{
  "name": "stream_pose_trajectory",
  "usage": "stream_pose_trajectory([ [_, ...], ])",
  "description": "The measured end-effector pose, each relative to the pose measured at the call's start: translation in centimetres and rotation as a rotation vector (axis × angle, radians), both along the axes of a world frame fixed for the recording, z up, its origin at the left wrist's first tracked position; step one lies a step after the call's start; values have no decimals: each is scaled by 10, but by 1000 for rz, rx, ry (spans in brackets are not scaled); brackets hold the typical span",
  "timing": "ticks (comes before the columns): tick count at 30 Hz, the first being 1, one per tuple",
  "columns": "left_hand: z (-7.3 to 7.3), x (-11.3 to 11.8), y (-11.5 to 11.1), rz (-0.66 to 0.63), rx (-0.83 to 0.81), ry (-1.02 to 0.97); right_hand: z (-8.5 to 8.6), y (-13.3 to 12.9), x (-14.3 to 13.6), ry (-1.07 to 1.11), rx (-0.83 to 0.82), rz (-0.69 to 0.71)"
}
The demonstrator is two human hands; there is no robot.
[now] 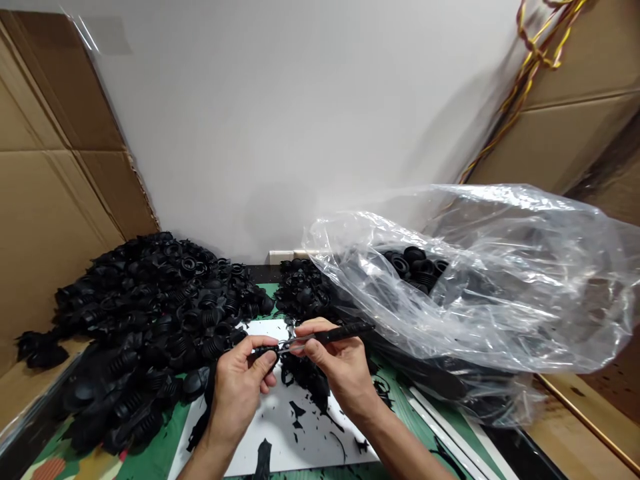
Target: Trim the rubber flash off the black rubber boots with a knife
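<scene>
My left hand pinches a small black rubber part between thumb and fingers, above a white sheet. From the right, my right hand holds a tool with a black handle and a thin metal tip. That tip meets or nearly meets the rubber part; exact contact is too small to tell. Black scraps lie on the sheet below both hands. A large heap of black ribbed rubber parts spreads to the left.
At the right, a clear plastic bag holds black rubber parts. Cardboard walls flank the green work surface. White strips lie front right; twisted wires hang upper right.
</scene>
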State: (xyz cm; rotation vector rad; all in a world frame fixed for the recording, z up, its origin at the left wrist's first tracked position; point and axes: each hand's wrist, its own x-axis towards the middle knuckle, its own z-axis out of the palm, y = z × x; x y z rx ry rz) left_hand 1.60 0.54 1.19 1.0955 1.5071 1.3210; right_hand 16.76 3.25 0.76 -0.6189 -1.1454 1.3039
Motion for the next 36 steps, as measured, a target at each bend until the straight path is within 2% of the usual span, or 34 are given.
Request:
stream_pose_trajectory([
  [13,2,3,-1,-2,0,-35,-2,0,-4,34,-146,9],
  [15,1,4,-1,-1,-10,-46,-1,-3,-4,-21,-51,-34],
  [19,-1,10,-4,-53,-60,-77,0,0,4,-324,400,-196],
  [21,-1,13,-6,-90,-102,-85,0,9,11,-462,545,-287],
  [23,0,15,-6,-98,-118,-85,-2,21,19,-476,514,-451],
  [25,1,15,-6,-80,-92,-91,-4,30,23,-384,379,-516],
  [27,0,13,-4,-63,-58,-98,-4,32,23,-276,209,-417],
  [30,-1,9,-2,-40,-24,-87,-3,24,17,-210,14,-129],
  [33,-2,9,-2,-9,-7,-85,-2,11,8,-285,-70,71],
  [36,0,11,-2,0,6,-97,-1,2,1,-379,-76,120],
])
